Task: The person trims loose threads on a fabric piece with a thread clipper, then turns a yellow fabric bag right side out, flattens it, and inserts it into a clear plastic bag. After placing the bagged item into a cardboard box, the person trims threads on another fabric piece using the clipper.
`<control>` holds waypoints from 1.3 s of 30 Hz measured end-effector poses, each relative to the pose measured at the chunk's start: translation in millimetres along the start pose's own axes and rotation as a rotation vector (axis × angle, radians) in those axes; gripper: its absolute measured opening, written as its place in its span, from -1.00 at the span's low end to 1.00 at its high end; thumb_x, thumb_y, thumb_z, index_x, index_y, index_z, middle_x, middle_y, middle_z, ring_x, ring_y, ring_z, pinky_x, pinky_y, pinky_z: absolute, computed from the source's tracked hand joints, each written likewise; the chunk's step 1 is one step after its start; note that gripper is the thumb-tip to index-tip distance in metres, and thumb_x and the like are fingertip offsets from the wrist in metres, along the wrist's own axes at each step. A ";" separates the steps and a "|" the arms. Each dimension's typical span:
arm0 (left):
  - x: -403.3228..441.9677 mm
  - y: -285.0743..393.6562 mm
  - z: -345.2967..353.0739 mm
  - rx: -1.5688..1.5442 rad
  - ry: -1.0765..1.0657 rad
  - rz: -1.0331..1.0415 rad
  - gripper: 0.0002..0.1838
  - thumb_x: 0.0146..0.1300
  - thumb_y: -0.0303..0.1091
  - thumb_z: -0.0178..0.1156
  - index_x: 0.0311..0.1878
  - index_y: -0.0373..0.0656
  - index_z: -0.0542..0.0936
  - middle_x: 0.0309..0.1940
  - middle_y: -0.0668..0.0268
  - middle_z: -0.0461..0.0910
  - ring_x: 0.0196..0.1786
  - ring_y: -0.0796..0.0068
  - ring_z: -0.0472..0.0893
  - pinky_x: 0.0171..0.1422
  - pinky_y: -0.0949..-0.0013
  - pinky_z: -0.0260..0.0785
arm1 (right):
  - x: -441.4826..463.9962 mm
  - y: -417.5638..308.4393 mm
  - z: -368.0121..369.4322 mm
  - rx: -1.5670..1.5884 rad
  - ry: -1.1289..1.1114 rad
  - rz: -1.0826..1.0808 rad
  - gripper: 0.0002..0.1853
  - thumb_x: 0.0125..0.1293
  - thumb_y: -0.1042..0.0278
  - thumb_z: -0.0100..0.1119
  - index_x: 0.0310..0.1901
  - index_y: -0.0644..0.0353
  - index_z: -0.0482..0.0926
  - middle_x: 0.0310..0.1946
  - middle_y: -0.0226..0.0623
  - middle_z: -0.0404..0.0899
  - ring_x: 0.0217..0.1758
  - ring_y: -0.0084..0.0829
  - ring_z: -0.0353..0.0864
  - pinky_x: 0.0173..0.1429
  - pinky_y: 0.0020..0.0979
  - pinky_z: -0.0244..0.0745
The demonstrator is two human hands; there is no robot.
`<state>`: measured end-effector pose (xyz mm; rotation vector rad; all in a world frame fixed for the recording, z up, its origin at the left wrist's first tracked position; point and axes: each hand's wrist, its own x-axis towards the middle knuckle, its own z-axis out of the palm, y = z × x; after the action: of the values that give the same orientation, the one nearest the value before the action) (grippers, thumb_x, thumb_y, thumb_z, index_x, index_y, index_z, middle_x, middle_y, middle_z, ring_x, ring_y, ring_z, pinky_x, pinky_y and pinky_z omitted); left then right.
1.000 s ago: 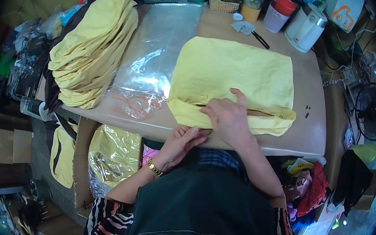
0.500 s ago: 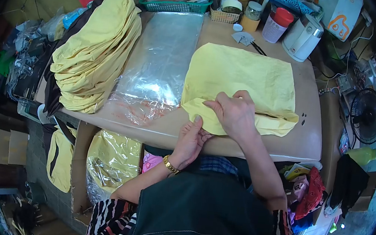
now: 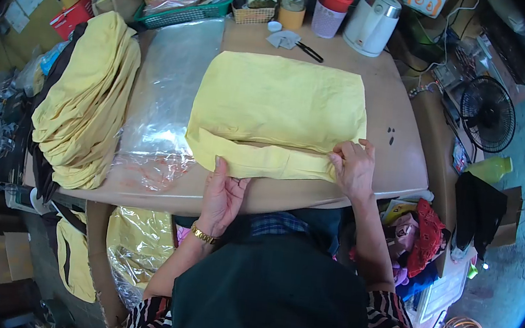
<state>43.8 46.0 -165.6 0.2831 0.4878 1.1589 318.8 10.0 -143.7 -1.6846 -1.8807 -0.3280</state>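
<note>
A folded piece of yellow cloth (image 3: 283, 98) lies flat on the table before me, with a long strip along its near side and a dark gap above that strip. My left hand (image 3: 225, 197) is closed on the strip's near edge, thumb on top and fingers partly under it, left of the middle. At the right end, my right hand (image 3: 353, 171) pinches the strip's corner between thumb and fingers. Left of the cloth lies a stack of clear plastic bags (image 3: 171, 82), and beyond it a tall heap of yellow fabric (image 3: 88, 105).
Along the table's back stand a green basket (image 3: 185, 14), a jar (image 3: 292, 9), a red-lidded cup (image 3: 331, 13) and a white kettle (image 3: 372, 22). Black-handled snips (image 3: 309, 52) lie near them. A fan (image 3: 487, 114) stands at the right. Below the table's front edge is a plastic-wrapped yellow bundle (image 3: 140, 244).
My right hand has moved from the strip's middle to its right end, and the strip now lies flatter. The whole view has shifted, so the table sits further left.
</note>
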 end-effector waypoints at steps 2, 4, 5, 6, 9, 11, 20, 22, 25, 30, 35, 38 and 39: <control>2.3 -6.3 -14.6 -0.002 -0.021 -0.036 -0.56 0.48 -0.10 0.00 0.25 -0.20 0.37 0.16 0.17 0.54 0.22 0.32 0.54 0.34 0.18 0.42 | -18.5 20.1 3.6 -0.092 0.058 -0.086 -0.71 0.15 0.15 0.38 -0.50 0.12 0.50 -0.70 -0.34 0.45 -0.61 -0.30 0.47 -0.07 -0.18 0.39; -1.4 2.6 -16.6 0.010 -0.050 -0.066 -0.55 0.49 -0.10 -0.01 0.26 -0.21 0.37 0.15 0.16 0.55 0.22 0.31 0.54 0.34 0.18 0.43 | -19.8 28.9 -8.9 -0.050 0.083 -0.067 -0.71 0.15 0.18 0.38 -0.54 0.12 0.50 -0.75 -0.36 0.40 -0.66 -0.31 0.42 -0.10 -0.20 0.38; -10.6 12.6 -10.3 0.201 -0.040 -0.130 -0.57 0.50 -0.11 -0.02 0.23 -0.24 0.40 0.08 0.16 0.58 0.15 0.33 0.59 0.29 0.20 0.46 | -18.8 31.3 -16.8 -0.003 0.100 -0.059 -0.70 0.15 0.21 0.38 -0.57 0.12 0.49 -0.81 -0.38 0.35 -0.72 -0.32 0.37 -0.13 -0.22 0.37; -17.1 23.4 -10.6 0.390 -0.032 -0.188 -0.58 0.50 -0.12 -0.02 0.20 -0.27 0.42 0.02 0.16 0.62 0.08 0.34 0.63 0.24 0.21 0.50 | -16.7 31.5 -25.7 -0.006 0.103 -0.058 -0.70 0.15 0.21 0.38 -0.57 0.12 0.49 -0.81 -0.38 0.35 -0.72 -0.32 0.37 -0.13 -0.22 0.37; -41.4 90.9 -8.4 1.152 -0.364 -0.514 -0.71 0.43 -0.28 0.11 -0.26 -0.33 0.66 -0.39 0.26 0.69 -0.42 0.56 0.65 -0.35 0.53 0.50 | -8.3 32.0 -45.7 0.140 -0.054 0.089 -0.75 0.14 0.31 0.38 -0.53 0.16 0.50 -0.73 -0.34 0.40 -0.63 -0.30 0.44 -0.19 -0.25 0.35; -70.7 127.1 20.4 1.145 -0.347 -0.122 -0.86 0.29 -0.45 0.22 -0.34 -0.31 0.67 -0.47 0.24 0.65 -0.53 0.60 0.58 -0.51 0.55 0.36 | -2.4 37.3 -47.3 0.168 0.092 0.052 -0.80 0.12 0.38 0.38 -0.48 0.19 0.52 -0.62 -0.31 0.47 -0.52 -0.27 0.48 -0.19 -0.27 0.35; -128.3 167.1 170.5 1.031 -0.577 1.866 -0.66 0.34 -0.11 0.11 -0.14 -0.20 0.67 -0.18 0.16 0.60 -0.15 0.37 0.43 0.13 0.24 0.32 | 70.8 117.7 3.7 0.363 0.238 0.388 -0.75 0.24 0.31 0.32 -0.17 0.29 0.58 -0.20 -0.24 0.61 -0.22 -0.38 0.56 -0.10 -0.35 0.45; -114.1 155.6 169.5 1.186 -0.719 1.783 -0.65 0.33 -0.10 0.13 -0.11 -0.22 0.65 -0.17 0.16 0.60 -0.14 0.37 0.45 0.12 0.25 0.34 | 79.5 127.4 9.2 0.392 0.217 0.330 -0.72 0.26 0.26 0.32 -0.14 0.30 0.58 -0.20 -0.27 0.62 -0.22 -0.45 0.55 -0.13 -0.40 0.44; -85.5 140.5 158.6 1.359 -0.862 1.561 -0.62 0.33 -0.09 0.15 -0.06 -0.24 0.63 -0.15 0.15 0.61 -0.11 0.37 0.49 0.11 0.27 0.36 | 84.0 122.9 13.4 0.614 -0.087 0.546 -0.70 0.29 0.24 0.30 -0.13 0.33 0.58 -0.31 -0.34 0.63 -0.26 -0.57 0.51 -0.17 -0.48 0.42; -10.2 131.6 124.3 1.507 -0.688 1.215 -0.57 0.32 -0.07 0.18 0.02 -0.27 0.59 -0.11 0.14 0.63 -0.07 0.37 0.54 0.08 0.31 0.40 | 73.3 137.8 30.9 0.831 -0.075 0.514 -0.72 0.45 0.18 0.11 -0.18 0.27 0.61 -0.37 -0.46 0.62 -0.36 -0.68 0.50 -0.25 -0.55 0.41; 127.6 121.4 61.0 1.561 -0.232 0.971 -0.50 0.31 -0.06 0.21 0.10 -0.31 0.55 -0.07 0.13 0.64 -0.03 0.37 0.59 0.05 0.35 0.43 | 63.9 122.8 29.2 1.173 -0.020 0.769 -0.69 0.49 0.15 0.04 -0.21 0.25 0.60 -0.32 -0.46 0.62 -0.31 -0.68 0.52 -0.17 -0.59 0.44; 171.2 110.9 31.1 1.555 -0.230 0.741 -0.45 0.31 -0.05 0.23 0.15 -0.33 0.53 -0.05 0.12 0.65 0.00 0.37 0.62 0.03 0.37 0.45 | 61.1 126.6 36.4 1.258 0.030 0.761 -0.70 0.48 0.16 0.06 -0.22 0.25 0.60 -0.33 -0.46 0.61 -0.30 -0.68 0.51 -0.14 -0.60 0.43; 172.7 109.9 29.9 1.528 -0.266 0.589 -0.49 0.32 -0.07 0.23 0.11 -0.35 0.55 -0.12 0.15 0.67 -0.09 0.42 0.63 -0.01 0.40 0.46 | 61.4 129.6 37.3 1.249 0.046 0.739 -0.71 0.48 0.17 0.08 -0.23 0.25 0.60 -0.35 -0.47 0.59 -0.30 -0.69 0.49 -0.14 -0.61 0.40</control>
<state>24.6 248.5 -127.8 1.9710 1.0217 1.0534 432.6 102.7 -164.0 -1.2359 -0.8645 0.9066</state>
